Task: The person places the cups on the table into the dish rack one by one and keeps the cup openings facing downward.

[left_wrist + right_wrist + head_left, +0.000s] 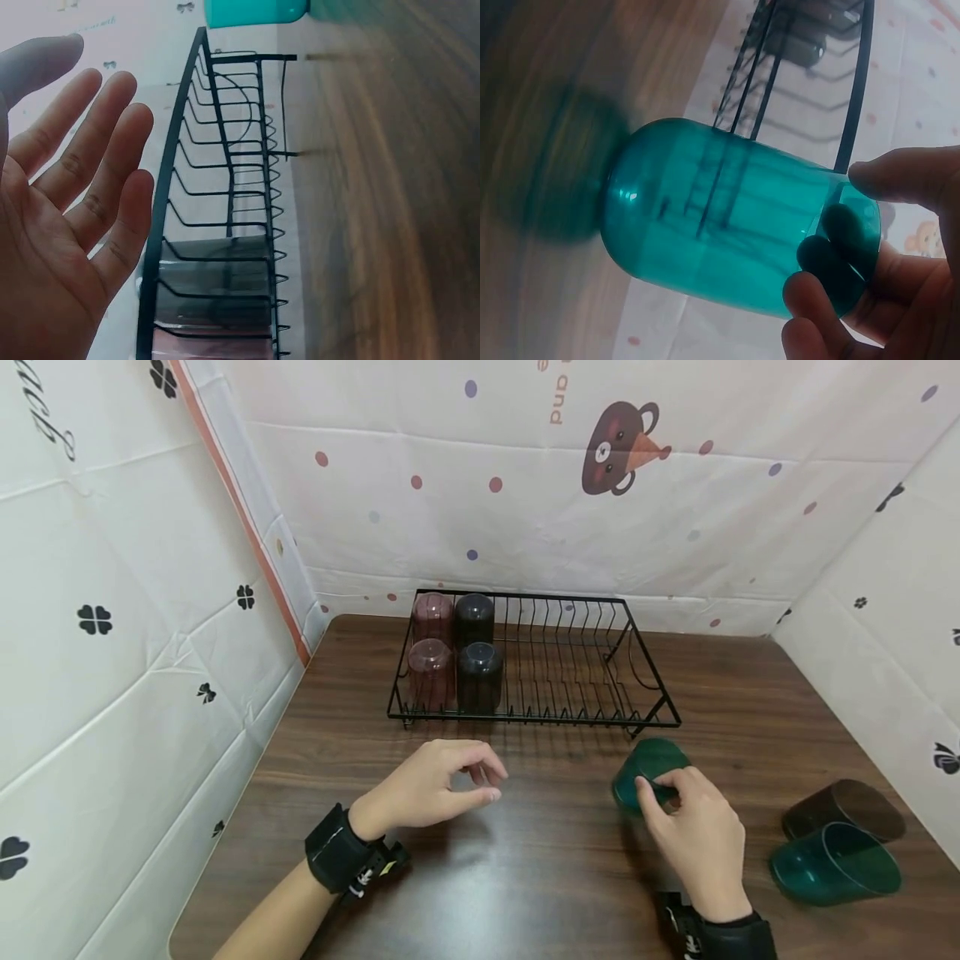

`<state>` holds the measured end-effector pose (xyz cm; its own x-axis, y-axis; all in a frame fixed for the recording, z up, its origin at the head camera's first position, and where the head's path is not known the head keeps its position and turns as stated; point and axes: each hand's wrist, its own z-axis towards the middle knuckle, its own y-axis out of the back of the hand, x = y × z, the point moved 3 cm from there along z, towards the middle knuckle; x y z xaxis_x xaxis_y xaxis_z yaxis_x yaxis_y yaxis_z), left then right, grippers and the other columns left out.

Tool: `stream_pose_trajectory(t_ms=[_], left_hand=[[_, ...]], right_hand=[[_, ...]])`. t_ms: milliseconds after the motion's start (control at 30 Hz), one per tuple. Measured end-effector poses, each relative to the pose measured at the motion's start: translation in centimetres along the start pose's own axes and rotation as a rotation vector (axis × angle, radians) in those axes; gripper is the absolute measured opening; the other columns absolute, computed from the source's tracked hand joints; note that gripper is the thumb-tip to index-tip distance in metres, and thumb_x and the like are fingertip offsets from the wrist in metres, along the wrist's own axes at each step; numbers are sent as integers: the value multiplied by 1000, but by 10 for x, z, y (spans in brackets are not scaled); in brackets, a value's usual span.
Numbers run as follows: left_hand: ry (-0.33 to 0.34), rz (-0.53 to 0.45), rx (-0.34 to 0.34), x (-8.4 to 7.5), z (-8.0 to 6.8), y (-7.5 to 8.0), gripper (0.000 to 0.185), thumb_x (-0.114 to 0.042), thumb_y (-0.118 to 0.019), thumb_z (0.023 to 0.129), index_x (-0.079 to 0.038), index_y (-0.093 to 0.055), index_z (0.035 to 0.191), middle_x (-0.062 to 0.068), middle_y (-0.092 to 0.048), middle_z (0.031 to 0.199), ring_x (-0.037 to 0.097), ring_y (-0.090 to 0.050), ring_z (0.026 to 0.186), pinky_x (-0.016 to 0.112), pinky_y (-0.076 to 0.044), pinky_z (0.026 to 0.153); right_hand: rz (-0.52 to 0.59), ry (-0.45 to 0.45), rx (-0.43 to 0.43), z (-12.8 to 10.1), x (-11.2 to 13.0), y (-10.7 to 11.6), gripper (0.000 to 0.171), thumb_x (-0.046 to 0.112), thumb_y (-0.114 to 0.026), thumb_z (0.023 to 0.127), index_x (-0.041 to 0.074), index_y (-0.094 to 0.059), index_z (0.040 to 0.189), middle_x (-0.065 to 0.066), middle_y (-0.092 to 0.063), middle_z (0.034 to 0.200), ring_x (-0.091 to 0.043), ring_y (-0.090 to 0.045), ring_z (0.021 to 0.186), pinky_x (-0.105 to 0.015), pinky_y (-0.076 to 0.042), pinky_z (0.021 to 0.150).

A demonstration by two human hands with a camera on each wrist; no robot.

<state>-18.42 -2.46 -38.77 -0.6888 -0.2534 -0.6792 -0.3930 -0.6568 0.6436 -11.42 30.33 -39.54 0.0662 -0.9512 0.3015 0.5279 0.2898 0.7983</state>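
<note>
My right hand (693, 835) pinches a teal glass (637, 781) at its rim, in front of the rack's right end. In the right wrist view, the thumb is outside the teal glass (705, 217) and some fingertips show through its wall. Its rounded base is close to the table; whether they touch, I cannot tell. My left hand (431, 783) hovers before the rack's left half, fingers loosely bent, holding nothing. The black wire rack (570, 720) bears two pink glasses (431, 681) and two dark blue-grey glasses (480, 681), bottoms up, at its left end.
At the table's right side stand a brown glass (813, 810) and another teal glass (813, 868), close together, mouths up. The wooden table (555, 860) meets patterned cloth walls (360, 510) at the back and both sides.
</note>
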Motion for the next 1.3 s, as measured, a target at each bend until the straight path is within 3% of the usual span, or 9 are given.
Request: stream_pose_trajectory(t_ms=[367,700,900,1167,1300], left_hand=[[51,-13,54,10,-1,-12,17,-38,-66,99,-30,-66,114,-12,-70,112,2,-64,96,32,-58,84],[93,-3,111,18,-3,-16,24,-29,-77,93,-27,-67,114,-13,-68,111,12,-67,96,34,-58,85],[145,11,118,23,-4,-20,40,-31,-79,90,-22,-64,125,-8,-69,117,14,-68,99,37,-58,87],[224,54,143,27,-7,-28,65,-47,-79,87,-28,-52,143,-9,-59,139,13,-64,108,30,-55,88],[248,69,165,27,-8,-33,75,-49,-80,84,-29,-46,148,-9,-56,142,12,-61,119,35,-54,97]], right_hand=[[64,78,17,-11,30,-10,20,28,-83,82,14,-68,79,-1,-64,76,-17,-61,65,-26,-45,48],[145,170,70,-14,54,-20,18,25,-84,81,19,-67,81,5,-62,78,-11,-57,64,-21,-44,51],[301,299,159,-16,71,-25,24,21,-85,82,26,-61,83,12,-61,84,-6,-52,71,-21,-46,59],[358,387,246,-16,89,-33,24,23,-84,84,29,-60,86,17,-61,89,-5,-53,75,-20,-47,63],[405,434,290,-16,98,-36,21,24,-82,87,30,-62,88,18,-63,94,-5,-53,78,-20,-48,65]])
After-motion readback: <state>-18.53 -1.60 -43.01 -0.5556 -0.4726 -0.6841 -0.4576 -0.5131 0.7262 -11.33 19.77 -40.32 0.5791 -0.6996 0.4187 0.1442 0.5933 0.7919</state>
